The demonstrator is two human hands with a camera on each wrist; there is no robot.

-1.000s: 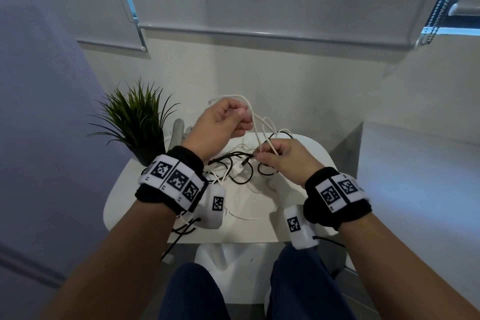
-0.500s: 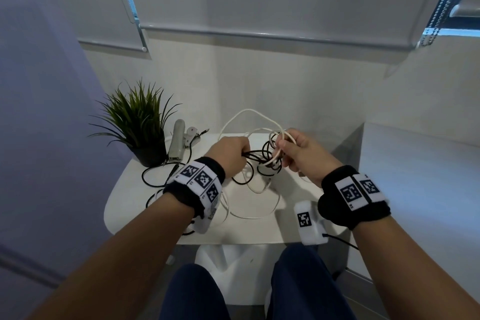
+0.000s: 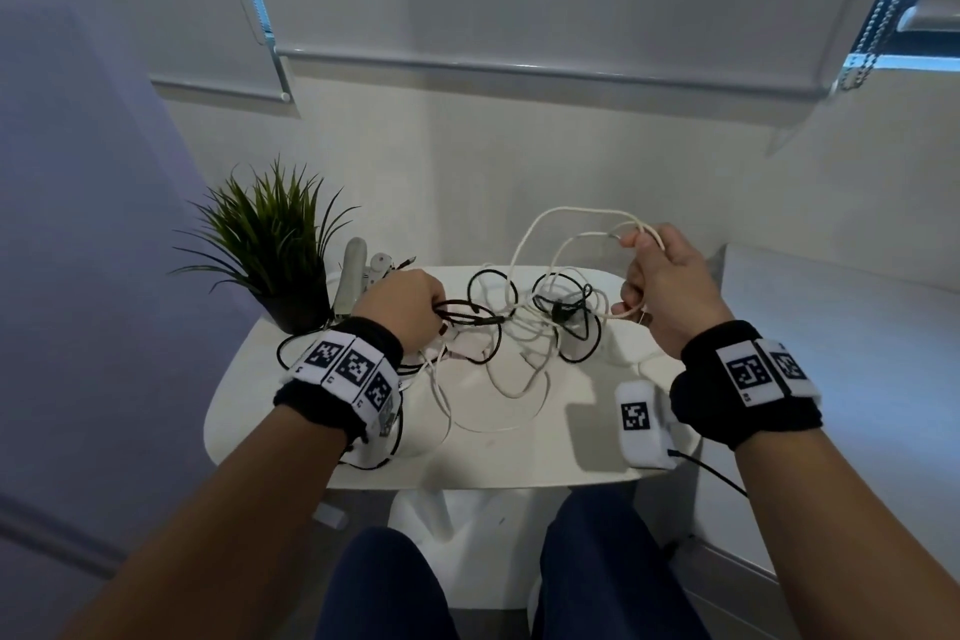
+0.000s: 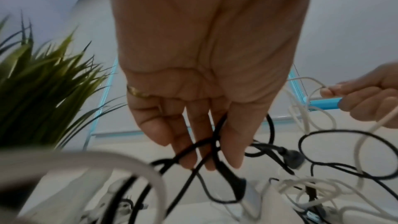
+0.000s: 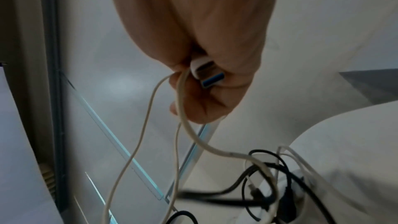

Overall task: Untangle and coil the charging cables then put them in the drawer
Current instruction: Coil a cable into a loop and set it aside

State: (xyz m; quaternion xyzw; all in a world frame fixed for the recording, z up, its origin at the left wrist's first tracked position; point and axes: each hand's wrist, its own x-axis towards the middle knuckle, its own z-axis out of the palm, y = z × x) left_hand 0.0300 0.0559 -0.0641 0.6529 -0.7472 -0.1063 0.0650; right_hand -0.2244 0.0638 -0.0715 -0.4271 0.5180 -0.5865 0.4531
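Right wrist alone shows right hand (image 5: 206,57) clutching white cable's (image 5: 150,108) blue-tipped plug (image 5: 207,74).

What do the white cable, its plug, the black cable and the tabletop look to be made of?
White cable: matte, slightly yellowed sheath, probably rubbery plastic; it bends in soft loops.
Plug in the right hand: glossy white plastic shell, metal-looking sleeve, blue insert.
Black cable, held by the left hand: smooth, faintly shiny plastic or rubber.
Tabletop: smooth white surface, likely plastic or lacquer.
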